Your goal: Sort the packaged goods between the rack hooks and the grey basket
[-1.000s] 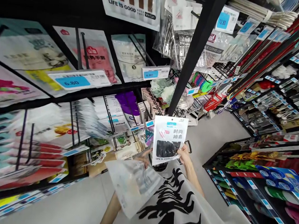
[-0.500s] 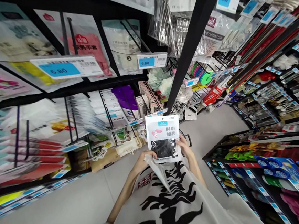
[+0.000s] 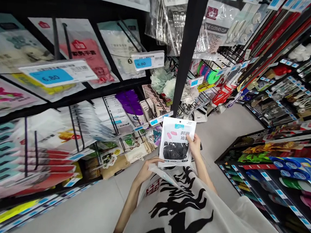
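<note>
**Both hands busy with packets in the shop aisle**

I have my right hand closed on the right edge of a white hanging packet, fingers wrapped over the side, thumb behind, I think, since the packet hides it. The packet stands upright in front of my chest, its face toward me: blue tab at the top, pink marks and dark print below it, and a window showing something black inside. It is held in the air, just in front of the lower hooks of the rack, touching none of them.

My left hand sits lower and to the left, curled shut around the edge of a thin, pale plastic bag that lies edge-on against my printed shirt. The packet's bottom edge comes just above that bag.

To the left, hooks carry rows of flat packets, with a 6.80 price label near me and another one further along. A black upright post rises right behind the packet.
</note>
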Demonstrator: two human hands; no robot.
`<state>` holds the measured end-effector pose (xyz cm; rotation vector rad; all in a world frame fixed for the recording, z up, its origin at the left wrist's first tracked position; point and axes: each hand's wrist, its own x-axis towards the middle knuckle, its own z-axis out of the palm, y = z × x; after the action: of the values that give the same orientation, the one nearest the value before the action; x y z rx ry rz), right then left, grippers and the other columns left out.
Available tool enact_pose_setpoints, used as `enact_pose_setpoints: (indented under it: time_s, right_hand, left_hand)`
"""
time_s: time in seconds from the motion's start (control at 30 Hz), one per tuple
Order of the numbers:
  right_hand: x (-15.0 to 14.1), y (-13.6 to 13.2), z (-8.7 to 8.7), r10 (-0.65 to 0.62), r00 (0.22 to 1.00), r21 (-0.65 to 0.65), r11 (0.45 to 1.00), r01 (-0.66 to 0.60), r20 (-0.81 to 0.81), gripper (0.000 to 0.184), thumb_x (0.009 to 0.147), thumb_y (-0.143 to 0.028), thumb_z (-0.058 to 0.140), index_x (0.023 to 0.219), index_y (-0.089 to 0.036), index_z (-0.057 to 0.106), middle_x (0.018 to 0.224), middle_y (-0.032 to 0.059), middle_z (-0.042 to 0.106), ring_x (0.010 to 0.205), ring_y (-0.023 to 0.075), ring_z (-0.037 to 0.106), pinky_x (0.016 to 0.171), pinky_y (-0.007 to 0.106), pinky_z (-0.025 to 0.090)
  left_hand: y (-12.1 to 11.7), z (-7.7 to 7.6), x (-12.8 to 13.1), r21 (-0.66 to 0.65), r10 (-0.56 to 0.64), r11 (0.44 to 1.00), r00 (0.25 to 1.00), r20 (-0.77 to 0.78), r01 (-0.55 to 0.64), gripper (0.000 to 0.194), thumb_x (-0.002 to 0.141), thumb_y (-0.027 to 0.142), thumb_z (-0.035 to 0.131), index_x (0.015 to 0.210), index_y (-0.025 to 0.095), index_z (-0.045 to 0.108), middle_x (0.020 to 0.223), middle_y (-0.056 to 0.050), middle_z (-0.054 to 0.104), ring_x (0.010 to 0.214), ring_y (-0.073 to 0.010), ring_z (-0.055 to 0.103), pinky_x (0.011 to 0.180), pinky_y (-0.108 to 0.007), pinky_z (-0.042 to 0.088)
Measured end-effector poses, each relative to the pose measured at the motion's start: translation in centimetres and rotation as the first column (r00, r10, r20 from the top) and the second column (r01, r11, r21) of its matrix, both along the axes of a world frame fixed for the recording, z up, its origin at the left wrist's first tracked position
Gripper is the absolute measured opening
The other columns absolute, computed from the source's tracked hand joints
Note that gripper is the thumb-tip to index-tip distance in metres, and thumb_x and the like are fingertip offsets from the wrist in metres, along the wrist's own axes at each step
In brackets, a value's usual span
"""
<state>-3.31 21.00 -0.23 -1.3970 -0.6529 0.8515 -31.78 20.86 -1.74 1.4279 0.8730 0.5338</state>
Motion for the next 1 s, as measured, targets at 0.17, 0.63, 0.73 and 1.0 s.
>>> enact_pose_setpoints:
  time_s: [0.17, 0.63, 0.73, 1.0]
  right_hand:
    - [0.7, -1.0, -0.7, -0.068, 0.997, 0.004, 0.998, 0.068, -0.043, 0.038, 0.082, -0.048, 0.08, 0.103, -0.018, 0.071, 0.098, 0.0069, 0.079, 0.082, 0.0236, 0.073, 0.076, 0.035, 0.06]
    - [1.1, -0.6, -0.2, -0.104, 0.993, -0.006, 0.995, 0.104, -0.049, 0.039, 0.08, -0.048, 0.082, 0.103, -0.018, 0.072, 0.096, 0.0064, 0.079, 0.079, 0.0228, 0.073, 0.076, 0.034, 0.059]
    - [1.0, -0.6, -0.1, -0.099, 0.995, -0.015, 0.995, 0.098, -0.033, 0.038, 0.08, -0.048, 0.082, 0.101, -0.018, 0.072, 0.095, 0.0062, 0.079, 0.077, 0.0226, 0.073, 0.074, 0.033, 0.059]
    - [1.3, -1.0, 0.1, -0.104, 0.994, -0.041, 0.994, 0.104, -0.011, 0.039, 0.079, -0.049, 0.082, 0.099, -0.018, 0.072, 0.092, 0.0064, 0.079, 0.075, 0.0222, 0.072, 0.071, 0.032, 0.058]
  left_hand:
    - [0.1, 0.2, 0.5, -0.004, -0.021, 1.0, 1.0, 0.015, 0.021, 0.03, 0.08, 0.031, 0.063, 0.101, 0.019, 0.081, 0.086, -0.009, 0.068, 0.091, -0.0297, 0.063, 0.09, -0.039, 0.048]
    - [1.0, -1.3, -0.4, 0.056, -0.076, 0.996, 0.994, 0.082, 0.072, 0.019, 0.085, 0.03, 0.067, 0.093, 0.024, 0.083, 0.102, -0.011, 0.074, 0.09, -0.0289, 0.066, 0.081, -0.038, 0.049]
    - [0.9, -1.9, -0.5, 0.07, -0.076, 0.995, 0.994, 0.081, 0.07, 0.022, 0.087, 0.032, 0.066, 0.097, 0.022, 0.083, 0.105, -0.013, 0.075, 0.097, -0.0302, 0.067, 0.083, -0.038, 0.05]
    - [0.8, -2.7, -0.2, 0.079, -0.072, 0.995, 0.995, 0.062, 0.067, 0.027, 0.084, 0.033, 0.066, 0.096, 0.018, 0.084, 0.104, -0.014, 0.078, 0.096, -0.0298, 0.07, 0.087, -0.04, 0.053]
